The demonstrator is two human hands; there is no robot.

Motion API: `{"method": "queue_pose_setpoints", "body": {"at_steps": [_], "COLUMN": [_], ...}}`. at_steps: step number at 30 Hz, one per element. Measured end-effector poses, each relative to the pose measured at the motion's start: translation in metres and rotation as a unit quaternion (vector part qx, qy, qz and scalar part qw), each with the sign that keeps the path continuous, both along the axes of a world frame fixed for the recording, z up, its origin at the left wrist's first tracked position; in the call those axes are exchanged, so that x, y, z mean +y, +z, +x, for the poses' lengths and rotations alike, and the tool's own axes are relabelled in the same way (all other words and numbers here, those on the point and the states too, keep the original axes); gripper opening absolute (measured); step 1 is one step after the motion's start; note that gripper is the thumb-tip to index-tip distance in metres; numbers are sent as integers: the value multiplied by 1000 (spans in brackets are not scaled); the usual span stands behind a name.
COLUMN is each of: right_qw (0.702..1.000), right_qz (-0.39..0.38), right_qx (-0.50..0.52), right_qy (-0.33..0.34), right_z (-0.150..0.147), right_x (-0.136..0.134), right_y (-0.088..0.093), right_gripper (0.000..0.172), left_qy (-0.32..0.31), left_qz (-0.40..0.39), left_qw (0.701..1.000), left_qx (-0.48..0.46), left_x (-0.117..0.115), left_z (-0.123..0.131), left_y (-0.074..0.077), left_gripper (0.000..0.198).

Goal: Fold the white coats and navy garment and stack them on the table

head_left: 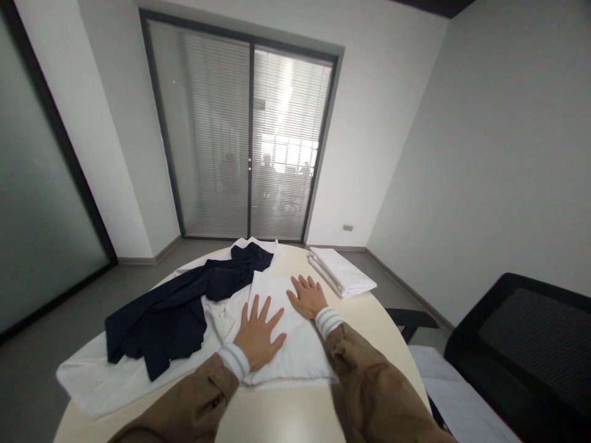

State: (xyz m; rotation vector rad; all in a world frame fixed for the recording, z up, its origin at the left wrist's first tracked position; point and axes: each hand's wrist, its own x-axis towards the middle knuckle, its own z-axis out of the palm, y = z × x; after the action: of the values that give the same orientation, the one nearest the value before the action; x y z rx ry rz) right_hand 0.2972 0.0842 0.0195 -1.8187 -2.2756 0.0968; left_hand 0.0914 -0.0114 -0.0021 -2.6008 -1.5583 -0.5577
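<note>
Both my hands lie flat on a folded white garment (295,351) in front of me on the round cream table (392,332). My left hand (258,335) presses its near left part with fingers spread. My right hand (308,296) rests palm down on its far right edge, fingers stretched out. Neither hand holds anything. A dark navy garment (180,307) lies crumpled just left of the white one, on top of more white cloth (101,381).
A stack of folded white cloths (341,271) sits at the table's far right. A black chair (521,344) stands to the right of the table. Behind are a glass door with blinds (244,135) and plain walls.
</note>
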Motion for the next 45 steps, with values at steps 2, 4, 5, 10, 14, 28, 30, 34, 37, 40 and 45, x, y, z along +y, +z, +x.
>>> {"method": "queue_pose_setpoints", "body": {"at_steps": [2, 4, 5, 10, 14, 28, 30, 34, 37, 40, 45], "right_qw": [1000, 999, 999, 1000, 1000, 994, 994, 994, 991, 985, 980], "right_qz": [-24, -31, -31, -26, -23, -19, -18, -11, 11, 20, 21], "right_qx": [4, 7, 8, 6, 6, 33, 41, 65, 75, 82, 161], "right_qy": [-16, -21, -20, -7, -1, -103, -102, -91, -114, -150, -118], "right_z": [2, 3, 4, 4, 3, 7, 9, 14, 18, 21, 31], "right_x": [-2, -4, -5, -10, -17, -7, -7, -6, -6, -5, 1], "right_y": [-4, -7, -7, -7, -7, -19, -20, -18, -17, -18, -22], "right_gripper": [70, 70, 70, 71, 72, 75, 74, 67, 62, 65, 64], "left_qy": [11, 12, 13, -2, 12, 192, 181, 139, 139, 141, 79], "left_qz": [-20, -47, -63, -79, 10, -45, -59, -101, -128, -165, -204], "left_qw": [1000, 999, 998, 997, 999, 978, 973, 928, 900, 866, 807], "left_qx": [-5, -6, -5, -2, -38, -70, -134, -331, -392, -451, -549], "left_x": [-2, -2, 0, 30, 68, 86, 88, 94, 102, 108, 106], "left_z": [1, 1, 1, -1, -3, 2, -3, -18, -30, -37, -33], "left_y": [3, 6, 9, 33, 34, -2, -3, -1, 2, 3, 6], "left_gripper": [59, 60, 60, 50, 55, 66, 62, 50, 53, 59, 44]}}
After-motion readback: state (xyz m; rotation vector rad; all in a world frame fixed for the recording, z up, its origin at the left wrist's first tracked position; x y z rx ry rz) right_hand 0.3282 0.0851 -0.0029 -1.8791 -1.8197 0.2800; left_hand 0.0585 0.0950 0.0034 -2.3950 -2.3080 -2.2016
